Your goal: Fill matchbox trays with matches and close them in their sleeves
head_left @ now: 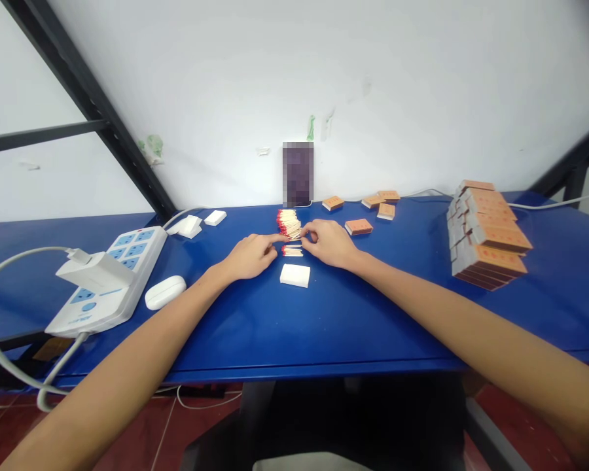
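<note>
A pile of red-tipped matches lies on the blue table near the wall. In front of it lies a small bundle of matches. My left hand and my right hand meet at this bundle, fingers curled and pinching its two ends. A white inner tray of a matchbox sits just in front of my hands.
Orange matchboxes lie scattered behind my right hand, and a tall stack of them stands at the right. At the left lie a white power strip with a plugged charger, a white earbud case and two small white trays. A dark object leans against the wall.
</note>
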The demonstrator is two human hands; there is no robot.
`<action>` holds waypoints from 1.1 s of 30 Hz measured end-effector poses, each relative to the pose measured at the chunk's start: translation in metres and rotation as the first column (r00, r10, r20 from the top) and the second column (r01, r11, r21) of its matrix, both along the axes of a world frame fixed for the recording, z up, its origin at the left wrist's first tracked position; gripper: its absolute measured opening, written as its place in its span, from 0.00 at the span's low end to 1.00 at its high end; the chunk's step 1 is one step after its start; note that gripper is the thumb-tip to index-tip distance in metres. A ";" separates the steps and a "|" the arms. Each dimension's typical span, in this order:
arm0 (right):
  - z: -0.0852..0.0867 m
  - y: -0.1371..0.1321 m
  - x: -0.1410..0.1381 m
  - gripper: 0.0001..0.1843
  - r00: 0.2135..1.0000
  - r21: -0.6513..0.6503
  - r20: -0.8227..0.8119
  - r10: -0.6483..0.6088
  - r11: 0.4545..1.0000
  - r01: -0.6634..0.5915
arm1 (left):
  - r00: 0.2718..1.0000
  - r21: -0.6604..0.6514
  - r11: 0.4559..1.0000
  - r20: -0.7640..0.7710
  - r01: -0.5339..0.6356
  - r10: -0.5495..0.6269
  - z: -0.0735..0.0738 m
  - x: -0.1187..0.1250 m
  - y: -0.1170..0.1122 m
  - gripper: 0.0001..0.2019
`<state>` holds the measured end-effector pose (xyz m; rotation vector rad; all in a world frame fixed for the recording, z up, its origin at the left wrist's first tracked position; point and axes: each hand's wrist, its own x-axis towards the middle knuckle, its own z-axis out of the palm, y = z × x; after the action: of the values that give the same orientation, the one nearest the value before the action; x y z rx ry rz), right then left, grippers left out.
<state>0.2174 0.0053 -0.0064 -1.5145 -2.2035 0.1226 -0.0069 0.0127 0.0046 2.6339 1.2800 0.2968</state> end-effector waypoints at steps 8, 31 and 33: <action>-0.004 0.004 0.003 0.10 0.998 0.002 -0.052 0.043 0.999 -0.043 | 0.999 0.047 0.999 -0.039 0.006 -0.004 0.003 0.002 -0.006 0.24; 0.002 -0.003 0.002 0.10 0.984 -0.015 -0.072 0.163 0.986 -0.165 | 0.995 0.025 0.996 0.047 0.083 -0.084 0.003 -0.002 -0.006 0.19; 0.001 -0.002 0.003 0.10 0.981 -0.022 -0.082 0.178 0.983 -0.180 | 0.995 0.021 0.997 0.061 0.080 -0.081 0.004 -0.002 -0.006 0.18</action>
<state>0.2199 0.0034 -0.0050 -1.3003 -2.2790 0.2691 -0.0087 0.0063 0.0082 2.6613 1.1547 0.3753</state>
